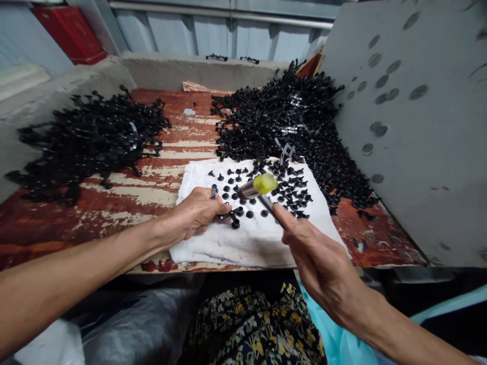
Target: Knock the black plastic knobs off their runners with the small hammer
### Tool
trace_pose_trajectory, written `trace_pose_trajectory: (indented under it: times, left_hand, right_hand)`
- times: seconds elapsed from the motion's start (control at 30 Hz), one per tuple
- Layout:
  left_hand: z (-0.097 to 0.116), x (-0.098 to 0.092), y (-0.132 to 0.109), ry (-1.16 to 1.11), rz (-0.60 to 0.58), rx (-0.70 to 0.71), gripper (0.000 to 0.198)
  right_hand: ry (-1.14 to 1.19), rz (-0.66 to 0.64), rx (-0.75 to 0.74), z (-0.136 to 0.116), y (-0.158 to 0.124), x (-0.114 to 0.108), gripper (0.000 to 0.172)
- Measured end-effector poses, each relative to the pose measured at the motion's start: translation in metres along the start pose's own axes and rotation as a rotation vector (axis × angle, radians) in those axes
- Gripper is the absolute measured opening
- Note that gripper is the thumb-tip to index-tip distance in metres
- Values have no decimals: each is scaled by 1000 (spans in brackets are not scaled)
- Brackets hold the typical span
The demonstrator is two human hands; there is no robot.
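Note:
My left hand (pixel 201 210) is closed on a small black bracket (pixel 228 215) with round feet, low over the white cloth (pixel 213 248). In my right hand (pixel 315 243) is the handle of a mallet (pixel 258 185), its head smeared by motion, with a yellow-green face to the right and a darker end to the left. The mallet head hangs above and right of the bracket, apart from it. Small black suction-cup-like pieces (pixel 264 213) stand in loose rows on the cloth around both hands, and more crowd together to the right.
A tangled heap of black brackets (pixel 95 137) lies at the left. A larger pile of black parts (pixel 274 116) covers the back right, beside a spotted grey panel (pixel 411 142). Low concrete walls (pixel 163 76) edge the worn red-brown tabletop (pixel 182 137). A red box (pixel 70 30) sits back left.

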State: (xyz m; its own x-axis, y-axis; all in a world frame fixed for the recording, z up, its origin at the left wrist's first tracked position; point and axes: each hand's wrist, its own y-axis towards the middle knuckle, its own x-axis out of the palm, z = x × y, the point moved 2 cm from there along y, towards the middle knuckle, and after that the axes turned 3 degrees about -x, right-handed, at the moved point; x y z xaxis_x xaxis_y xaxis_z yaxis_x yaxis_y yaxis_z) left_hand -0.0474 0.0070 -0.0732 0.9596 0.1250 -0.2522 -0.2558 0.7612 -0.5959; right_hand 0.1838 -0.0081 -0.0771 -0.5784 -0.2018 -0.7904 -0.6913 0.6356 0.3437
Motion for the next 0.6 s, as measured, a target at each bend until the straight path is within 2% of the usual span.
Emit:
trace_pose_trajectory:
  times: [0.17, 0.3, 0.43, 0.6]
  left_hand:
    - [-5, 0, 4, 3, -18, 16, 21]
    - [-5, 1, 5, -5, -36, 29, 22]
    - [-1, 4, 2, -9, -18, 5, 22]
    - [0, -2, 0, 34, -104, -3, 23]
  right_hand:
    - [-23, -49, -13, 3, -2, 3, 68]
    - [-54, 54, -41, 3, -3, 4, 74]
    - [-173, -51, -46, 4, -1, 7, 71]
    - [-120, -75, -16, 8, -1, 4, 63]
